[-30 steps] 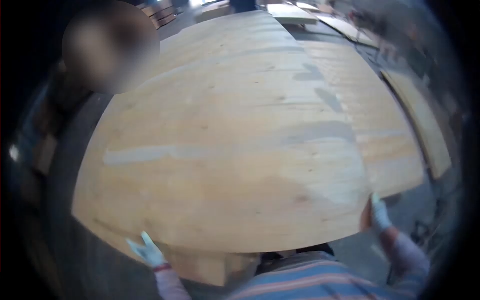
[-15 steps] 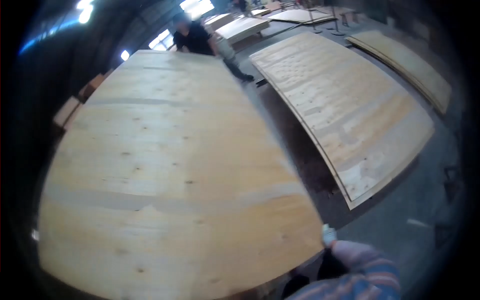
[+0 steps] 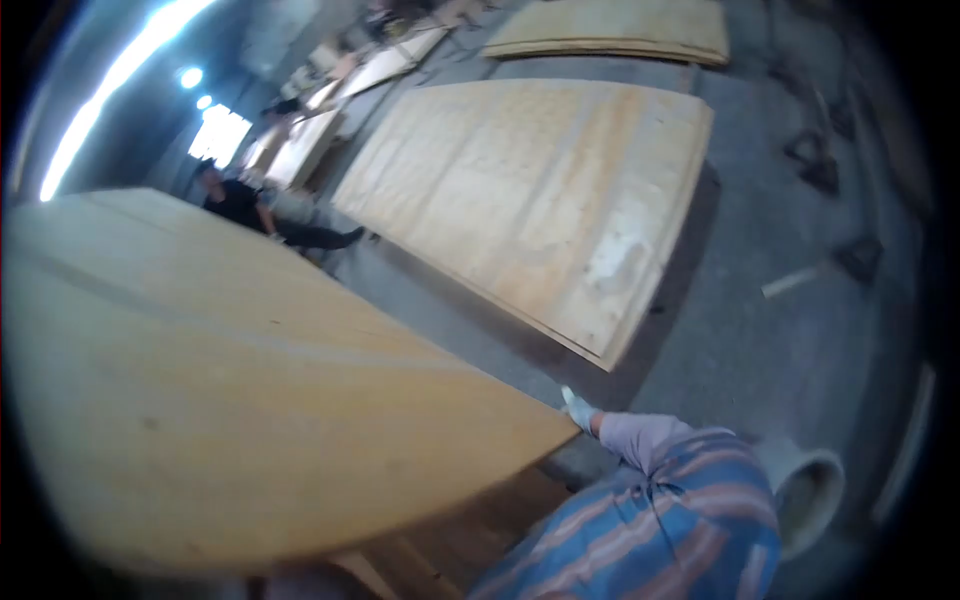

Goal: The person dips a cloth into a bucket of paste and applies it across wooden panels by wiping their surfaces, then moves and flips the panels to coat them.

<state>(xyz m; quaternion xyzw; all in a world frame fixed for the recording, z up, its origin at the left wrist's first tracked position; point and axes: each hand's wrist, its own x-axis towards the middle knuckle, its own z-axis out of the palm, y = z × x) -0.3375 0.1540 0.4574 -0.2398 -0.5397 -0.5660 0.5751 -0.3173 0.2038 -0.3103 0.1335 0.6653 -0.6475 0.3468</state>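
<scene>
A large pale plywood sheet fills the left and lower left of the view, with its near right corner close to me. At that corner is my right hand in a light glove, closed on the sheet's edge; the fingers beneath are hidden. A striped blue and pink sleeve covers my right arm. My left hand does not show. At the sheet's far end a person in dark clothing stands beside the edge.
Across a strip of floor lies a low plywood stack, with another stack behind it. Dark metal brackets lie on the floor at right. A pale round tube or bucket stands by my right arm.
My view has turned to the right, so the held sheet now sits farther left and the low stack nearer the centre. My right hand stays at the sheet's near right corner.
</scene>
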